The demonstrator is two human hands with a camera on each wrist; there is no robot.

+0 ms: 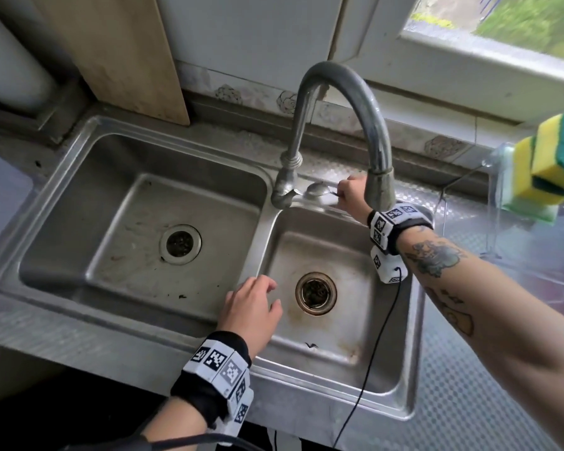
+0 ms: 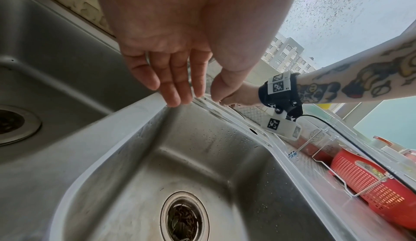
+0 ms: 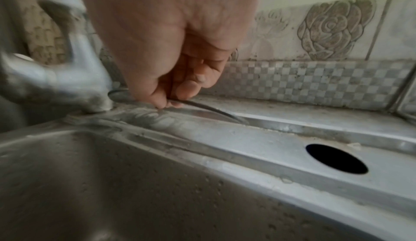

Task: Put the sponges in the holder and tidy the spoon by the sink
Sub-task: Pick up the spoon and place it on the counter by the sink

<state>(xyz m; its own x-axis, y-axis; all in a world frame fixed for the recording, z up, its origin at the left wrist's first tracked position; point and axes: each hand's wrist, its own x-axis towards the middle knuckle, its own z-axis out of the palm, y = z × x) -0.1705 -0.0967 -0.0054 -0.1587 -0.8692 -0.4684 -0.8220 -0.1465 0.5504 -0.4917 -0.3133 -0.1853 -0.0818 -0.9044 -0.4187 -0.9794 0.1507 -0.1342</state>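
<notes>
A metal spoon [image 1: 318,191] lies on the sink's back ledge beside the tap base [image 1: 284,193]. My right hand [image 1: 347,193] reaches behind the spout and pinches the spoon's thin handle [image 3: 202,106] between thumb and fingertips [image 3: 162,102]. Two yellow-and-green sponges [image 1: 549,161] stand in a clear holder [image 1: 502,177] at the far right. My left hand [image 1: 258,299] hovers over the divider between the two basins, fingers [image 2: 173,88] straight and relaxed, holding nothing.
A double steel sink [image 1: 88,148] with a drain in each basin, left drain [image 1: 180,244] and right drain [image 1: 316,293]. The curved spout [image 1: 376,138] arches over my right wrist. A wooden board [image 1: 127,56] leans at the back left. A red basket [image 2: 364,179] sits on the right counter. A black cable [image 1: 381,336] crosses the right basin.
</notes>
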